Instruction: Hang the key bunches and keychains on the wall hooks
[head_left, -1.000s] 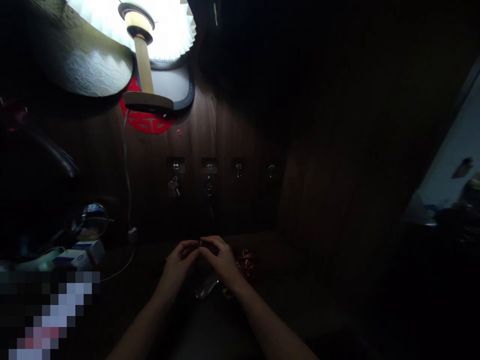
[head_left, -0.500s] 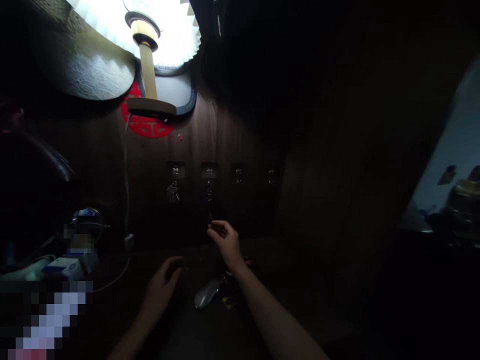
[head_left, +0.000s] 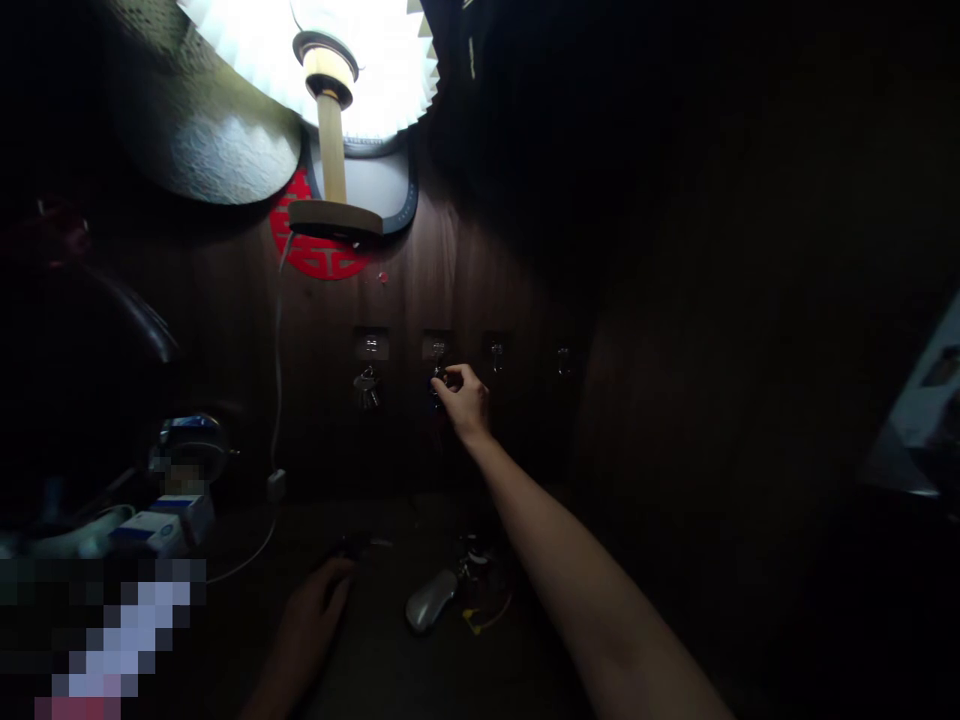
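Note:
My right hand [head_left: 463, 400] is raised to the dark wood-veneer wall, its fingers pinched on a small dark key bunch [head_left: 437, 387] at the second metal wall hook [head_left: 438, 350]. A bunch of silver keys [head_left: 367, 390] hangs from the first hook [head_left: 371, 345] to its left. Low on the dark desk, my left hand [head_left: 307, 628] rests with nothing visible in it, close to a small dark object [head_left: 349, 545]. Beyond it lie a silver computer mouse [head_left: 432, 600] and a tangle of small keys and yellow cord [head_left: 480, 590].
Two more hooks [head_left: 496, 357] sit to the right along the wall. Above hangs a bright pleated lamp [head_left: 330, 100] over a red paper ornament [head_left: 319, 250]. A white cable [head_left: 277, 400] runs down the wall. White boxes [head_left: 180, 522] stand at the desk's left.
My right hand has risen from the desk to the second hook. My left hand has dropped lower on the desk. The view has shifted slightly.

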